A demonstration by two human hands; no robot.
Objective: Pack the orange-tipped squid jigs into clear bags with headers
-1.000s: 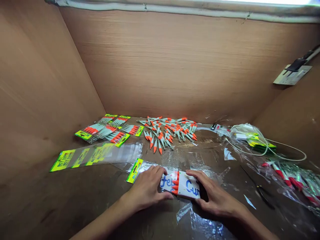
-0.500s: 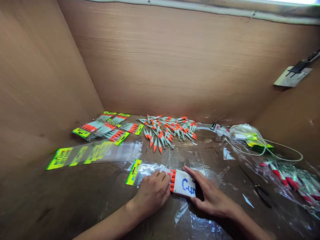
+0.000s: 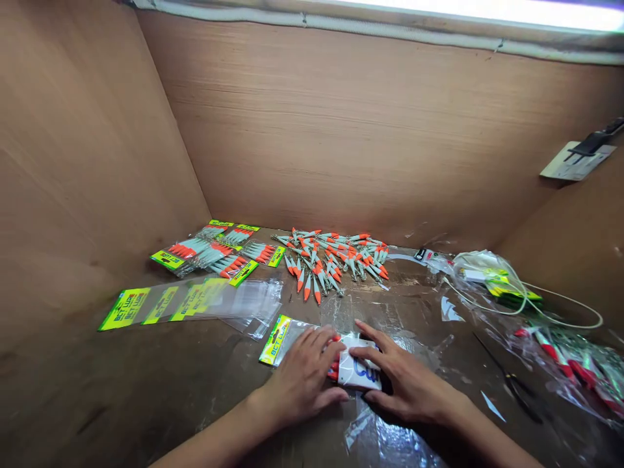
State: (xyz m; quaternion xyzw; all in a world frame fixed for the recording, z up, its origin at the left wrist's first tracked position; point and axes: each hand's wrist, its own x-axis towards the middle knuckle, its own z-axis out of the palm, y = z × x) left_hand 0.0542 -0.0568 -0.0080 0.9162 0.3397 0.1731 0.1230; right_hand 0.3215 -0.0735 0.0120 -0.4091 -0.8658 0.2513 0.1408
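Observation:
My left hand (image 3: 303, 377) lies flat on a clear plastic bag (image 3: 283, 338) with a yellow-green header, its fingers over the orange tips of the lures (image 3: 334, 372) in it. My right hand (image 3: 402, 380) presses down on a white card with blue writing (image 3: 359, 372) that lies against those lures. Both hands touch at the middle, fingers stretched out.
A loose pile of orange-tipped lures (image 3: 336, 260) lies at the back. Filled packs (image 3: 214, 250) sit back left, empty header bags (image 3: 185, 302) lie left. Scissors (image 3: 511, 383), a white cord (image 3: 546, 302) and more bagged lures (image 3: 580, 364) are at right. Wooden walls enclose the space.
My hands have closed in toward each other, covering most of the white card and pushing the lures leftward into the bag. The view shifted slightly.

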